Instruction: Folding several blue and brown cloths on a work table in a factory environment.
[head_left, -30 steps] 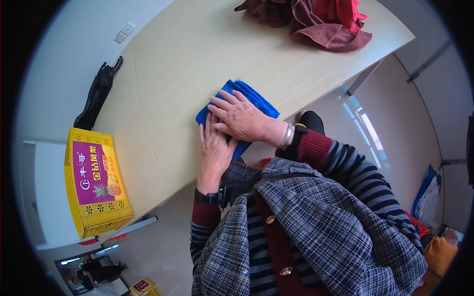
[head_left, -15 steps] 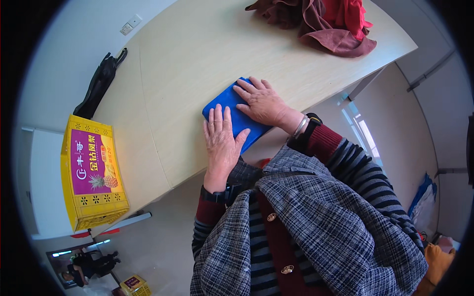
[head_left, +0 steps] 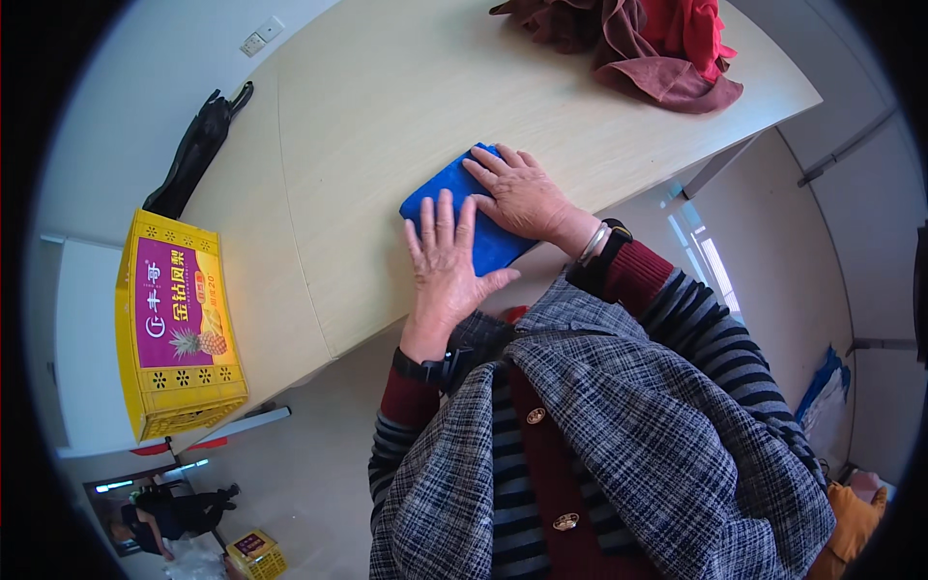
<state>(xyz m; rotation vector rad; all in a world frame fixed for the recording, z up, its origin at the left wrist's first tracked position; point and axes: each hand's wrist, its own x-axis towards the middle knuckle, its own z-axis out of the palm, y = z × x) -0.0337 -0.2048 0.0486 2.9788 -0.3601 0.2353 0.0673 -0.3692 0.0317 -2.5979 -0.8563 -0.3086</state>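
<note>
A folded blue cloth [head_left: 443,196] lies flat on the pale wooden table [head_left: 387,106], near its front edge. My left hand [head_left: 447,263] rests palm down on the cloth's near left part, fingers spread. Beside it, my right hand [head_left: 520,195] presses flat on the right part of the cloth, fingers pointing left. Neither hand grips anything. Most of the cloth is hidden beneath the two hands.
A heap of dark red and red clothes [head_left: 657,43] sits at the table's far right. A yellow cardboard box [head_left: 174,324] stands on a white surface to the left. A black folded umbrella [head_left: 198,150] lies at the table's left end.
My hands have slid apart: the right hand, which lay over the left, now lies beside it on the cloth. The cloth looks flatter.
</note>
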